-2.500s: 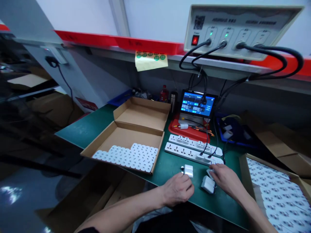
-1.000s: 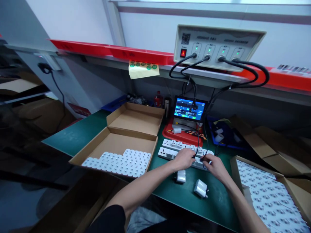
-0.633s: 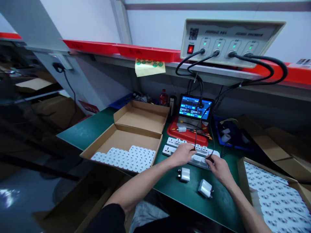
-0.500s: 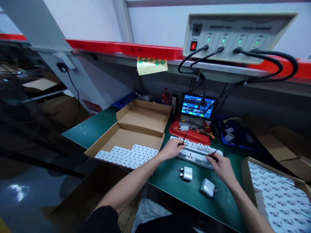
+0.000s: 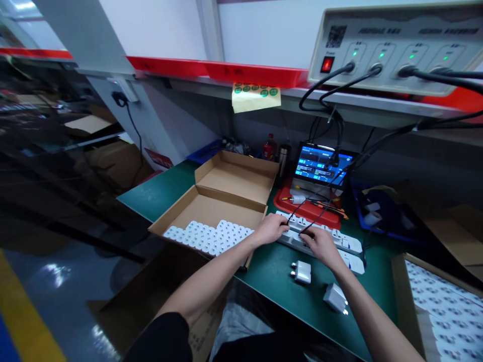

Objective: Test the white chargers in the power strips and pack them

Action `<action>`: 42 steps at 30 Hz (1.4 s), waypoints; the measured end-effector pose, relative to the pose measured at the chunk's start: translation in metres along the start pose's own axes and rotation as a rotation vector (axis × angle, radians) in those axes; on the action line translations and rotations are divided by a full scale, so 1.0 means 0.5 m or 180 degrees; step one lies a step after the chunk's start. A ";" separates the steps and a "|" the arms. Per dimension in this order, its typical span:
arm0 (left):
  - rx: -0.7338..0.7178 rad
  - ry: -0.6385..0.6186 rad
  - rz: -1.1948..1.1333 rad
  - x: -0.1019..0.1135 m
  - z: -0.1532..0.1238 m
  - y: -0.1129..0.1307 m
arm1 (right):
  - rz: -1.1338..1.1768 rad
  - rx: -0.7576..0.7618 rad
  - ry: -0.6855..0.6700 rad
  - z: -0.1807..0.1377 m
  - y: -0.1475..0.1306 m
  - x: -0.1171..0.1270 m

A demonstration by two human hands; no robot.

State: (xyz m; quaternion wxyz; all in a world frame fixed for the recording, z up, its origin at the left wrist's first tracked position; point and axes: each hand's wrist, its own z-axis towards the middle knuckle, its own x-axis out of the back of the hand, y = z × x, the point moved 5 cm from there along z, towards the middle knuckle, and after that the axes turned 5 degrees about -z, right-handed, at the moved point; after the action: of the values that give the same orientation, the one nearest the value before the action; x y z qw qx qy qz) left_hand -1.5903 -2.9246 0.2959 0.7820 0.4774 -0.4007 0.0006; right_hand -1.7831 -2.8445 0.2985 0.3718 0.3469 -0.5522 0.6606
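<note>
Two cables (image 5: pixel 314 219) pinched: left hand (image 5: pixel 270 229), right hand (image 5: pixel 322 245) | right shifted leftward along front power strip (image 5: pixel 351 262) | hands closer together

Two thin black cables (image 5: pixel 315 218) — slanting to front white power strip (image 5: pixel 352 262), plug seating unclear.

The word "Power" stands above a red switch (image 5: pixel 327 64) on a pale box (image 5: pixel 392 46), whose other lettering is blurred

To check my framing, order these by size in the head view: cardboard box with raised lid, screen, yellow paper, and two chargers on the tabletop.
1. Cardboard box
2. Screen
3. Yellow paper
4. Left charger, right charger: alike, not ranked
</note>
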 end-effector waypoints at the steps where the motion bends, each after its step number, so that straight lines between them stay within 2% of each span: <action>1: 0.0000 -0.0007 0.0019 0.001 -0.002 0.000 | -0.0051 -0.0004 -0.0007 0.000 0.003 -0.001; 11: -0.0176 -0.0022 0.0516 -0.019 -0.018 0.005 | -0.0680 0.0203 0.0097 -0.004 -0.007 -0.027; 14: -0.0190 0.0040 0.0510 -0.008 -0.029 0.011 | -0.0759 0.0270 0.0071 -0.021 0.007 0.000; 18: -0.0531 0.0669 0.0675 -0.002 -0.061 0.056 | -0.1096 0.0242 -0.0023 -0.082 0.080 0.068; 20: -0.0925 0.0655 0.0924 -0.035 -0.074 0.101 | -0.1365 0.0062 -0.0206 -0.115 0.127 0.090; 22: -0.1335 0.0282 0.1181 -0.093 -0.074 0.151 | -0.1560 -0.0152 -0.0403 -0.139 0.163 0.095; 24: -0.1551 -0.0127 0.1430 -0.154 -0.059 0.190 | -0.1618 -0.0235 -0.0510 -0.154 0.179 0.089; 27: -0.1457 -0.0528 0.1695 -0.219 -0.017 0.217 | -0.1591 -0.0180 -0.0441 -0.164 0.181 0.077; 30: -0.1129 -0.0850 0.1722 -0.248 0.022 0.208 | -0.1429 -0.0149 -0.0042 -0.173 0.181 0.094; 32: -0.1000 -0.1031 0.1613 -0.252 0.035 0.196 | -0.1200 -0.0150 0.0384 -0.181 0.176 0.128; 34: -0.1001 -0.1033 0.1456 -0.244 0.038 0.194 | -0.0909 -0.0181 0.0632 -0.190 0.160 0.164; 37: -0.1003 -0.0520 0.0952 -0.206 0.034 0.209 | -0.0366 -0.0290 0.0634 -0.206 0.114 0.201; 40: -0.0827 -0.0026 -0.0243 -0.167 0.019 0.227 | 0.0235 -0.0323 0.0728 -0.218 0.058 0.209; 42: -0.0593 0.0172 -0.1265 -0.156 0.001 0.229 | 0.0565 -0.0329 0.0821 -0.222 0.033 0.198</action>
State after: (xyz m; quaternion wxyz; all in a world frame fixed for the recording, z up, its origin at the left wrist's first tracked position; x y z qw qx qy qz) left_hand -1.6875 -2.8327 0.3325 0.8180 0.4725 -0.2759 -0.1777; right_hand -1.8508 -2.7259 0.3603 0.3972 0.1895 -0.5617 0.7007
